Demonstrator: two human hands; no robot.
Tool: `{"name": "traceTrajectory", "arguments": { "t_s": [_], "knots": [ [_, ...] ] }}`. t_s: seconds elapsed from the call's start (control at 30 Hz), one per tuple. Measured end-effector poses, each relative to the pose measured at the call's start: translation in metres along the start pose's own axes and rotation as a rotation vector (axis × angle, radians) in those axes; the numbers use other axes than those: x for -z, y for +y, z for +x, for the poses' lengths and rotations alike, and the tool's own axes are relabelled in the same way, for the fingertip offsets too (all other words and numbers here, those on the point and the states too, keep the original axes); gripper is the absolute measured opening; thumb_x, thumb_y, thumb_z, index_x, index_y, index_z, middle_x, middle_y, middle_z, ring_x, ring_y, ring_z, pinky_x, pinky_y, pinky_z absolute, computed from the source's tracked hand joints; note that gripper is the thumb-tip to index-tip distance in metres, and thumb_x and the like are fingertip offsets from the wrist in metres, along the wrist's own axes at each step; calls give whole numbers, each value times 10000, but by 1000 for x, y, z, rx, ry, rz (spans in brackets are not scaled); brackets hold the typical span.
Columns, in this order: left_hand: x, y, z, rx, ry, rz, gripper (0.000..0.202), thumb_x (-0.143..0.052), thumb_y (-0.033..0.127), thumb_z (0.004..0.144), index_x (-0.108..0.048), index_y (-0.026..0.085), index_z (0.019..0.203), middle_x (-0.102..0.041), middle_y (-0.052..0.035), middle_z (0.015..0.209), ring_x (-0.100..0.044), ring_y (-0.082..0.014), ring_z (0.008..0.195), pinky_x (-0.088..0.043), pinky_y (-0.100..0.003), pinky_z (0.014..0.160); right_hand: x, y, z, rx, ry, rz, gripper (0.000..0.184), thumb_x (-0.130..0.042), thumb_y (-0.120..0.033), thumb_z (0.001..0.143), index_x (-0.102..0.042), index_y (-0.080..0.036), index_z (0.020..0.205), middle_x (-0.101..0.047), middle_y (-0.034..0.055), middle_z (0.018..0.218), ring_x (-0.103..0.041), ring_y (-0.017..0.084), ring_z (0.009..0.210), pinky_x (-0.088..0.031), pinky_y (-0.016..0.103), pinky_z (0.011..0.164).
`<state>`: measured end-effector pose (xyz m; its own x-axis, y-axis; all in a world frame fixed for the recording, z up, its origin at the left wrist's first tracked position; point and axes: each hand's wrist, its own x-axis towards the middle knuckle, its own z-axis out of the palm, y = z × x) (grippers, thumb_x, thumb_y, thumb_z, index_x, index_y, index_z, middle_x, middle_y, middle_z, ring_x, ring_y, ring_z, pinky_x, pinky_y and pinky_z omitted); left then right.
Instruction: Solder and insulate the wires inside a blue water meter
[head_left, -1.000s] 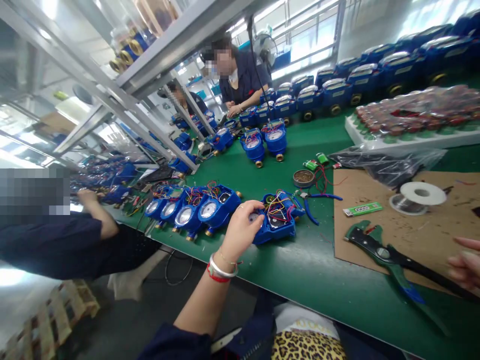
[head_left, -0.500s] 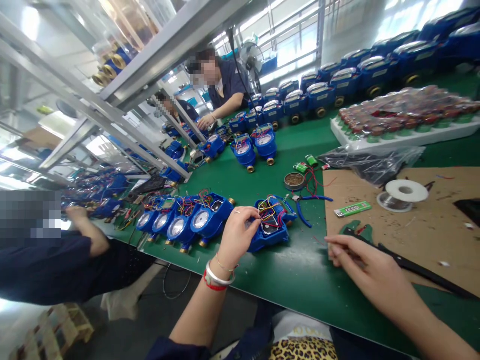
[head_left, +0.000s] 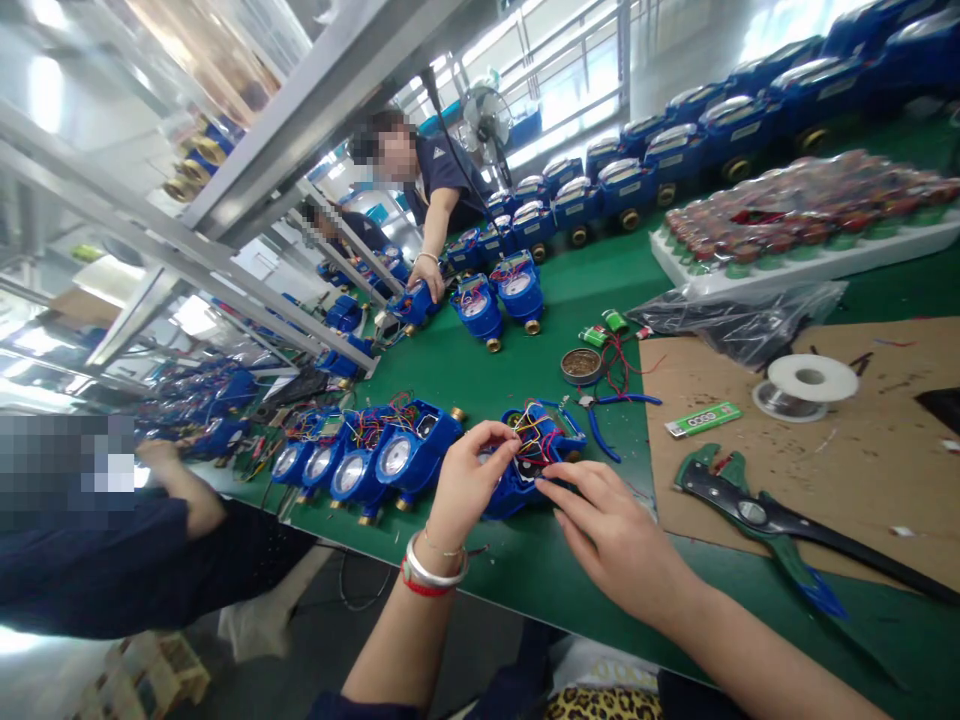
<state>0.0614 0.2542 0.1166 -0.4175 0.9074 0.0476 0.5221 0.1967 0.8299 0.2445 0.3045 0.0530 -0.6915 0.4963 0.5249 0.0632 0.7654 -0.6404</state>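
Note:
An opened blue water meter (head_left: 504, 504) lies on the green bench, with red, yellow and white wires (head_left: 537, 432) looping out of its housing. My left hand (head_left: 478, 468) is at its left side, thumb and forefinger pinched on a thin wire. Reaching in from the right, my right hand (head_left: 626, 530) has its fingers stretched to the meter's near edge, the thumb apart below them. I see nothing held in it. Both hands partly cover the housing. Left of them, several similar meters (head_left: 397, 458) with exposed wires stand in a row.
On the cardboard (head_left: 787, 480) lie green-black wire strippers (head_left: 739, 505), a solder spool (head_left: 810, 380) and a green-white box (head_left: 703, 419). Blue cutters (head_left: 600, 420) and a round tin (head_left: 581, 365) sit behind the meter. A co-worker's hand (head_left: 426, 275) touches another meter.
My right hand has moved left from the cardboard's edge to the meter, uncovering the wire strippers. My left hand stays at the wires. A co-worker's hand has come down onto a meter.

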Motion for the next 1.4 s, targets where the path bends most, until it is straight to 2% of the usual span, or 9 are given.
{"name": "traceTrajectory", "arguments": {
  "t_s": [0.3,0.53,0.8,0.97,1.1,1.17,1.23,1.33,1.4],
  "knots": [
    [-3,4,11,124,104,-155,215,-631,361,823,-656,157,886,-615,-3,714,-561,-124,678,-438,-229,658,-7,5,-8,-25,-37,78,447,-390,-59,917,-504,-205,1324,-516,97,1295,-487,250,1174,-485,475,988],
    [-6,-3,10,164,122,-223,231,-629,403,837,-550,187,868,-501,54,590,-455,-82,506,-336,-195,489,-9,7,-13,-45,-102,77,459,-373,-70,929,-436,-208,1362,-463,96,1356,-463,246,1222,-463,485,1022],
    [-3,4,7,142,78,-216,231,-619,380,844,-590,167,927,-548,18,701,-507,-98,637,-397,-212,606,-10,7,-13,-61,-108,73,455,-363,-70,932,-435,-201,1362,-451,94,1375,-446,232,1250,-447,462,1044],
    [-10,-1,7,140,121,-162,186,-647,330,823,-587,158,863,-568,7,732,-519,-102,655,-416,-219,626,-11,8,-15,-64,-120,54,434,-353,-103,955,-427,-215,1367,-431,81,1399,-436,217,1266,-431,430,1053],
    [-8,1,-2,12,179,-29,298,-657,355,832,-583,179,1061,-610,-24,885,-577,-140,800,-475,-266,750,-13,11,-19,-43,-104,22,406,-374,-162,973,-421,-228,1372,-432,63,1400,-436,208,1268,-378,403,1080],
    [4,-1,-10,-77,248,76,352,-635,360,854,-558,195,1156,-610,-64,1072,-583,-178,981,-473,-314,882,-13,15,-20,-11,-82,17,403,-391,-192,978,-419,-228,1378,-425,52,1406,-437,195,1266,-324,359,1107],
    [28,-11,-20,-150,380,197,331,-590,344,888,-547,203,1184,-578,-84,1197,-543,-201,1117,-439,-350,978,-15,21,-20,45,-68,17,415,-407,-214,976,-416,-213,1391,-417,48,1414,-441,183,1261,-267,305,1128],
    [86,-46,-37,-187,697,436,244,-543,302,913,-560,193,1131,-576,-87,1209,-512,-208,1177,-390,-388,1050,-20,31,-21,153,-39,20,444,-432,-236,965,-419,-186,1406,-427,56,1406,-457,183,1245,-218,264,1144],
    [135,-79,-50,-128,911,628,217,-524,279,915,-560,176,1102,-565,-99,1213,-505,-215,1190,-377,-402,1066,-24,36,-23,199,-6,27,464,-447,-231,956,-416,-192,1418,-435,58,1401,-472,193,1230,-224,276,1146]
  ]
}}
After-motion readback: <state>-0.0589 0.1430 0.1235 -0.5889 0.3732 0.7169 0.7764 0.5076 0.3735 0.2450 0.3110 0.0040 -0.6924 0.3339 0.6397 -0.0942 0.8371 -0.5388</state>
